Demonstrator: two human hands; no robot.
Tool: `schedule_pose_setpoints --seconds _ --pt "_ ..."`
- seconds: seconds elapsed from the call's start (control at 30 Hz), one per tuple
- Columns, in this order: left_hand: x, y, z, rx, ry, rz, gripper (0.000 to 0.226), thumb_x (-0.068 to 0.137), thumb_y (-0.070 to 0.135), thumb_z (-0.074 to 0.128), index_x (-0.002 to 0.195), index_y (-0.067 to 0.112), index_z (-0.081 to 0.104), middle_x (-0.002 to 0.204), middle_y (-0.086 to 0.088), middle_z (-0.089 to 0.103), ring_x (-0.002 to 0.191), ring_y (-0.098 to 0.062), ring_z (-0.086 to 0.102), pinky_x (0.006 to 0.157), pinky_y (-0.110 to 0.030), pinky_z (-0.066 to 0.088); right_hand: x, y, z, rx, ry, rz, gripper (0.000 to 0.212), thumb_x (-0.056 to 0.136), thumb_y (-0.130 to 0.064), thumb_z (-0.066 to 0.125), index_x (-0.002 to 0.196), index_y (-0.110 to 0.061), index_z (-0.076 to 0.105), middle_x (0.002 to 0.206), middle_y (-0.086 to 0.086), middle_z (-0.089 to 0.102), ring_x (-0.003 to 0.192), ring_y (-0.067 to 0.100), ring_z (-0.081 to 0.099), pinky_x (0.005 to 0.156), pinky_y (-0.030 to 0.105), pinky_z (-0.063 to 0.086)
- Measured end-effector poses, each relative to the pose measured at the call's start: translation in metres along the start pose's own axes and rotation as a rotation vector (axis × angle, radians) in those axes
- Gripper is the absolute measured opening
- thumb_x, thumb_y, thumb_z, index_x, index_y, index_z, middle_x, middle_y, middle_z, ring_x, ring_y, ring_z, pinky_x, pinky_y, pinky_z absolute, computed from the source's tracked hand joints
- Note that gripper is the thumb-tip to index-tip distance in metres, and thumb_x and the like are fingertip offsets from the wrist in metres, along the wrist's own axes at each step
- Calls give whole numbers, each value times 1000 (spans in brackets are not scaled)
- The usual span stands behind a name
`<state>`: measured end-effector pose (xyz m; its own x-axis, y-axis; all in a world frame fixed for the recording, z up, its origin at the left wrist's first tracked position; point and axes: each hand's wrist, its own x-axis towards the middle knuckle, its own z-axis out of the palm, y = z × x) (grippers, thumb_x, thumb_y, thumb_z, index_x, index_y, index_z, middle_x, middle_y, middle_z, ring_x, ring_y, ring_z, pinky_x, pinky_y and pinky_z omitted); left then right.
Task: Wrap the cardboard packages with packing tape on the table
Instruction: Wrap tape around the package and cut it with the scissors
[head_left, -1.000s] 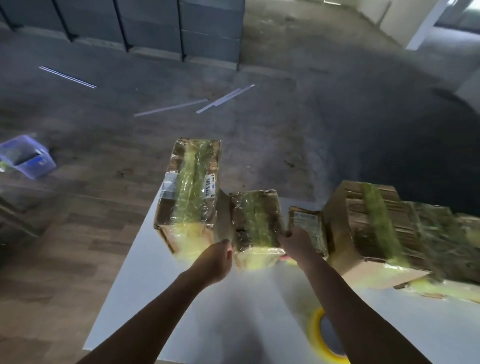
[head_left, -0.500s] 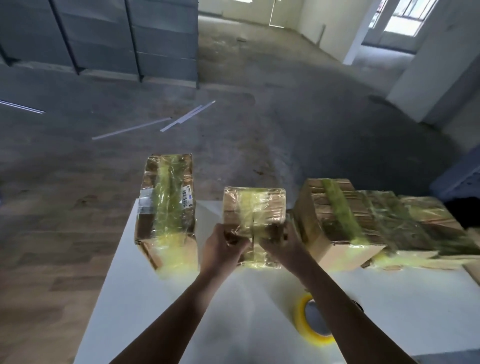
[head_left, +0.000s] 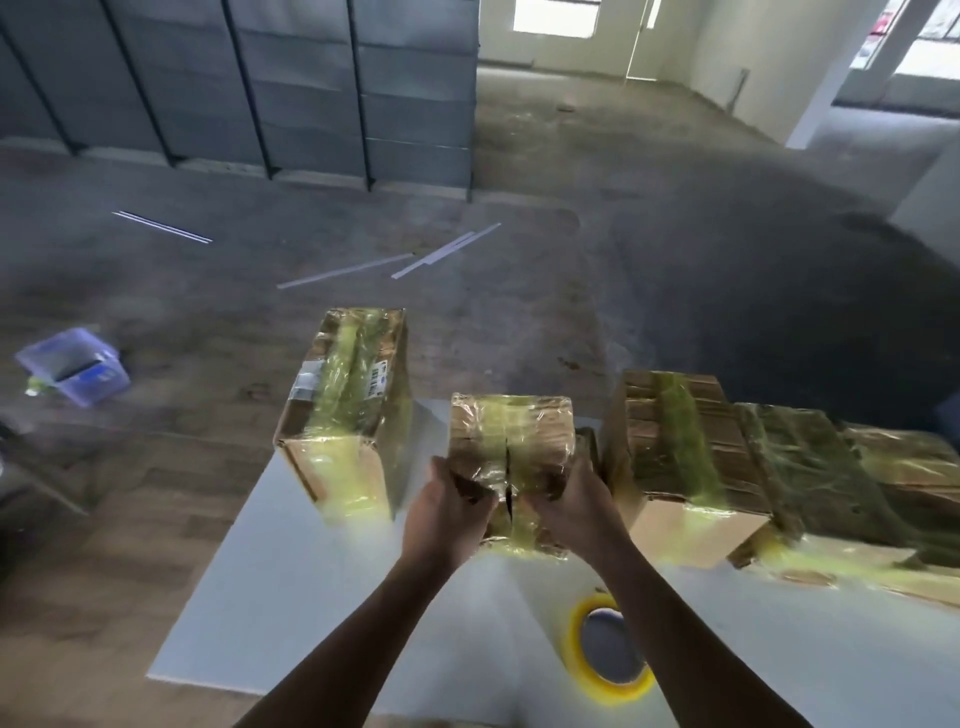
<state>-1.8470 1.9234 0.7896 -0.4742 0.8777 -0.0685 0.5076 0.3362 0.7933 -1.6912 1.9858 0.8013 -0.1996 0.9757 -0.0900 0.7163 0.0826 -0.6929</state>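
Note:
A small cardboard package (head_left: 511, 441), wrapped in shiny yellowish tape, sits at the middle of the white table (head_left: 311, 571). My left hand (head_left: 444, 512) grips its near left corner and my right hand (head_left: 579, 506) grips its near right corner. A taller taped package (head_left: 345, 400) stands to the left. To the right stands a larger taped box (head_left: 670, 447), with more wrapped packages (head_left: 831, 467) beyond it. A yellow roll of packing tape (head_left: 608, 652) lies flat on the table under my right forearm.
The table's left and far edges drop off to a wood and concrete floor. A blue plastic bin (head_left: 72, 371) sits on the floor at left. Thin white strips (head_left: 441, 252) lie on the floor further off. Grey panels line the back wall.
Both hands went from touching separate packages to gripping the small middle package by its near corners. The view tilted up and shifted, so the bin on the floor is back in sight.

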Motion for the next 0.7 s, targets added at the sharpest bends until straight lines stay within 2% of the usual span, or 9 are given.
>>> schedule_pose_setpoints --seconds 0.1,0.13,0.23,0.3,0.33,0.4,0.5,0.6,0.7 --pt "-3 10 -1 13 8 21 107 64 56 80 142 21 15 127 4 52 99 -17 62 83 -37 55 -4 6 -7 -111 -39 -47 64 76 -46 74 121 -10 45 111 7 60 100 26 60 77 31 47" --pt "-4 14 0 54 -14 9 123 59 56 83 147 21 5 131 -1 49 104 -20 60 84 -39 54 -7 8 -7 -109 -40 -61 62 75 -46 75 118 -10 47 106 5 60 97 25 60 75 31 48" --pt "-11 19 4 120 -60 -98 142 57 49 88 151 18 -15 137 -17 42 116 -34 54 91 -41 51 -14 10 -7 -125 -61 -95 57 75 -45 74 110 -10 48 94 2 60 84 21 59 69 30 49" --pt "-13 15 7 48 -70 -166 141 58 40 87 150 18 -17 136 -19 41 119 -35 51 93 -43 51 -16 15 -6 -162 -94 -127 56 76 -43 71 113 -10 46 99 6 62 86 24 62 72 35 53" --pt "-16 15 7 -20 -72 -207 137 57 36 84 151 21 -14 132 -18 44 116 -34 53 87 -42 55 -18 16 -8 -171 -129 -137 57 77 -42 70 117 -10 45 102 8 62 89 26 63 73 36 53" --pt "-22 12 9 -168 -39 -270 116 54 31 76 146 23 6 121 -15 50 105 -29 58 70 -34 58 -19 18 -9 -182 -179 -158 59 81 -42 68 124 -11 41 109 9 61 96 28 62 73 32 49" --pt "-34 8 12 -366 -15 -383 83 59 25 78 125 20 28 114 -16 56 99 -25 61 60 -28 54 -22 18 -9 -170 -120 -263 67 83 -37 68 138 -17 34 118 8 58 103 27 60 77 32 46" --pt "-46 7 12 -421 -28 -482 89 73 17 73 139 23 13 115 -13 54 101 -29 60 50 -28 51 -28 18 4 -335 1 -499 77 81 -26 69 147 -12 32 113 13 56 98 29 61 71 35 52" --pt "-53 -1 14 -369 -24 -435 91 73 14 70 142 22 11 114 -14 52 97 -26 59 47 -22 47 -33 13 17 -553 -113 -471 93 87 -47 61 151 0 12 131 15 45 117 28 51 82 36 51"
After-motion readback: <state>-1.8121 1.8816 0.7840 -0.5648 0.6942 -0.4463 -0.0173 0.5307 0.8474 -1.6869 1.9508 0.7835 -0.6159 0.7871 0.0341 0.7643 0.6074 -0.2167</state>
